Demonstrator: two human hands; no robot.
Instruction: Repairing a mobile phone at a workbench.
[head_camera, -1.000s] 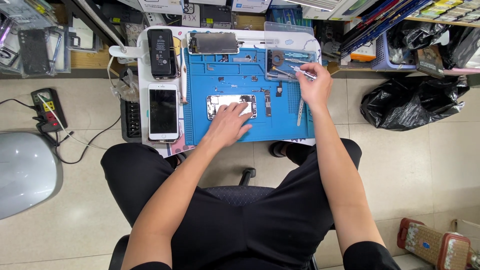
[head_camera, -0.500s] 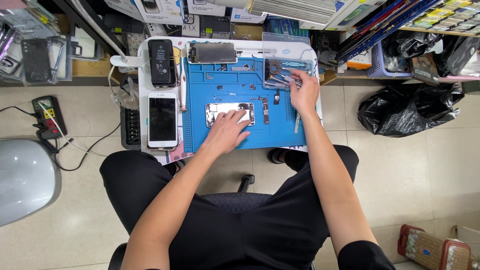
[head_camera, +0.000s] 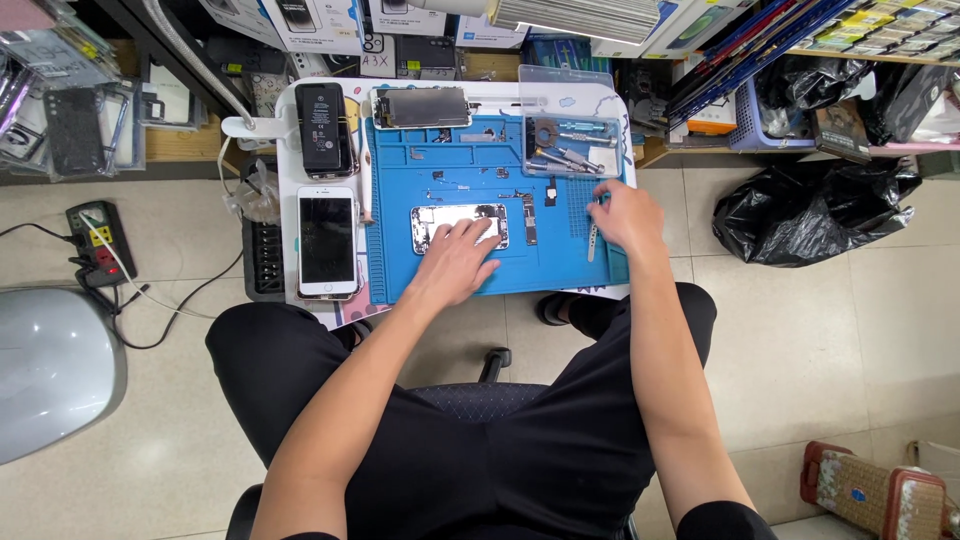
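Lying under the left hand's fingers (head_camera: 478, 232), the opened phone (head_camera: 445, 218) rests flat.

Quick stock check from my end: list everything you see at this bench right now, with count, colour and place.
opened phone body: one, silver, centre of mat, under left hand
repair mat: one, blue, on small white table
intact phone: one, white with dark screen, left of mat
phone back: one, black, above the intact phone
detached screen: one, grey, mat's top edge
tool tray: one, clear, mat's top right
bin bag: one, black, floor at right
power strip: one, black, floor at left
left hand: resting on phone body
right hand: at mat's right edge, grip contents unclear
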